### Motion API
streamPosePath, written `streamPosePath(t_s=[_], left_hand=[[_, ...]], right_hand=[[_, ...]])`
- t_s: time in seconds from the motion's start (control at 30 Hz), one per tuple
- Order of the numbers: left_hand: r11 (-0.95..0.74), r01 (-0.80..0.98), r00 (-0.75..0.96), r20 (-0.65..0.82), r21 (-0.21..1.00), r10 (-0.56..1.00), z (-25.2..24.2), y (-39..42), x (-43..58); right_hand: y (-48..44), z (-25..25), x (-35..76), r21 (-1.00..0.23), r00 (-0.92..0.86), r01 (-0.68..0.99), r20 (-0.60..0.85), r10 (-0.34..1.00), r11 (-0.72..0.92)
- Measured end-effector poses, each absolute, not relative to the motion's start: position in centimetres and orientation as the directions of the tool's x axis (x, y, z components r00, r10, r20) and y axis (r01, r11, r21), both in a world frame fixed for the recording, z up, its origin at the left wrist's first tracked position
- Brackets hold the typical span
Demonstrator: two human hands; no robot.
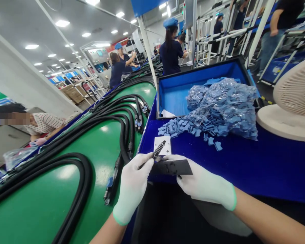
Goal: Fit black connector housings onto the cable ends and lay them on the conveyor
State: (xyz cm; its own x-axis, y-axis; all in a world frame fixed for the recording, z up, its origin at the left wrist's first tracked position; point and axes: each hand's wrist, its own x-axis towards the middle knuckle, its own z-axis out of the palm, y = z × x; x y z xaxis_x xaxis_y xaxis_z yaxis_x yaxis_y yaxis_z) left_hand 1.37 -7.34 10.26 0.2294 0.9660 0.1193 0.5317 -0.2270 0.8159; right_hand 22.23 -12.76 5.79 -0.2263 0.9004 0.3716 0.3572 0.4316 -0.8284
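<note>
Between thumb and fingers, my left hand (133,181) pinches a dark cylindrical connector (159,149) with a metal coil around it, its tip pointing up and to the right. My right hand (205,183) is closed on a thin black flat piece (174,167), held close beside the connector. Both hands wear white gloves with green cuffs. Just beyond them, a small white block (167,143) with holes lies on the blue tabletop (231,169). Whether the connector touches the black piece, I cannot tell.
Blue plastic clips (193,127) spill from a clear bag (226,101) by a blue bin (173,96). A white fan (292,115) stands right. Black cables (83,169) with connector ends lie along the green conveyor (101,169). A person in stripes (44,123) sits left; other people stand farther back.
</note>
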Motion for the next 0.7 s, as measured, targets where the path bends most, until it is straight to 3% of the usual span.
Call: streamPosePath(t_s=[0.57, 0.7], left_hand=[[-0.222, 0.557, 0.189, 0.139, 0.800, 0.972, 10.3, -6.6, 3.0], [-0.191, 0.489, 0.199, 0.104, 0.851, 0.975, 10.3, -5.9, 3.2]], right_hand=[[-11.7, 5.4, 23.3, -0.845, -0.175, 0.360, 0.354, 0.919, 0.394], [-11.5, 6.1, 23.6, -0.840, -0.180, 0.359, 0.366, 0.913, 0.407]])
